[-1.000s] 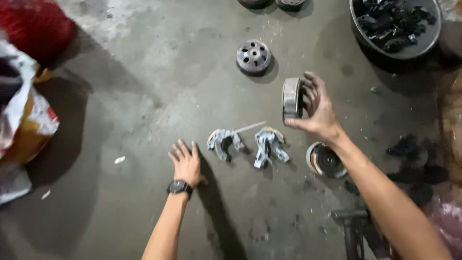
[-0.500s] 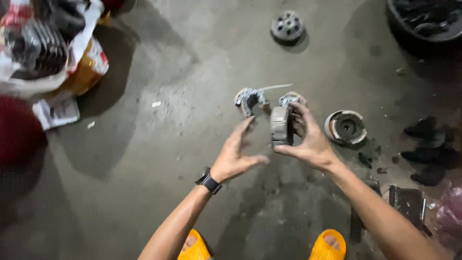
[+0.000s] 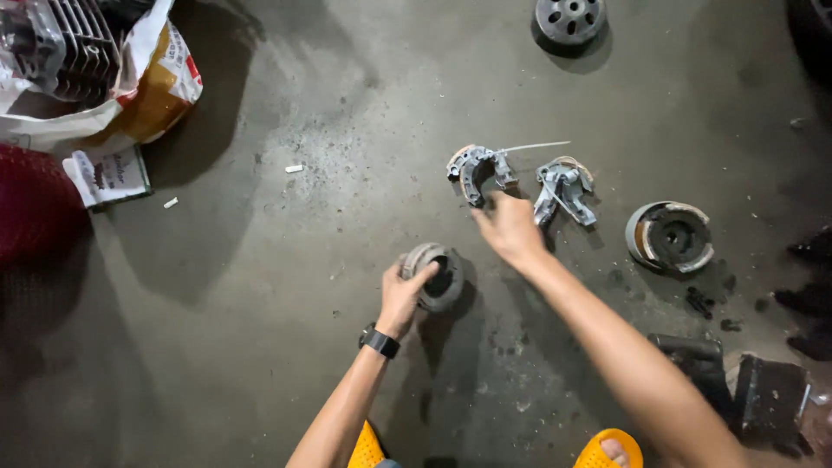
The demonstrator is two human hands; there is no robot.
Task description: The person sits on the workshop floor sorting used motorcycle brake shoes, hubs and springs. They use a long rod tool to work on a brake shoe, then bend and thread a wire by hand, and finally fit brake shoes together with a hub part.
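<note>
A view from above onto a stained grey concrete floor [image 3: 260, 347], with a person's two bare arms reaching forward from the bottom edge. Nearest the viewer, the toes of two orange sandals [image 3: 611, 446] show at the bottom of the frame. To the lower right lie dark, blocky metal parts [image 3: 763, 394], partly in shadow.

The left hand [image 3: 403, 295], with a black watch [image 3: 380, 341] at the wrist, grips a round grey metal ring-shaped part [image 3: 436, 276] that rests on the floor; fingers curl over its near rim and the thumb lies across its top. The right hand [image 3: 510, 227] reaches further out, fingers loosely bent, its tips touching or just beside a curved grey metal shoe [image 3: 475, 166]; whether it has taken hold cannot be told. A thin pale rod [image 3: 533, 146] sticks out from that shoe to the right.

Just right of it lies a second curved grey shoe [image 3: 563, 191], and further right a round drum-like part with a dark centre [image 3: 670, 236].

At the far top sits a grey disc with round holes [image 3: 569, 17]. At the far top left, a white and orange bag [image 3: 147, 78] holds a finned metal engine piece [image 3: 65, 39], with a printed paper [image 3: 108, 176] and a red object [image 3: 35, 208] below it.
</note>
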